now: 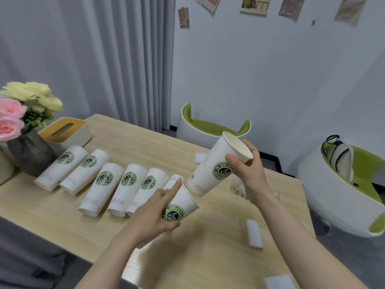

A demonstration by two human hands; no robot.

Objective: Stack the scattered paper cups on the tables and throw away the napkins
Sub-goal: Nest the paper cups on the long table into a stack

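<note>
We grip one paper cup in our right hand, another cup in our left hand, fingers wrapped mid-wall; light, crushable, so we hold gently.

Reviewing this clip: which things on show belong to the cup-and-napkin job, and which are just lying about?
Job: cup in right hand; cup in left hand; row of cups lying on the table; napkins.

Lying about: tissue box; flowers; green chairs; bag.
</note>
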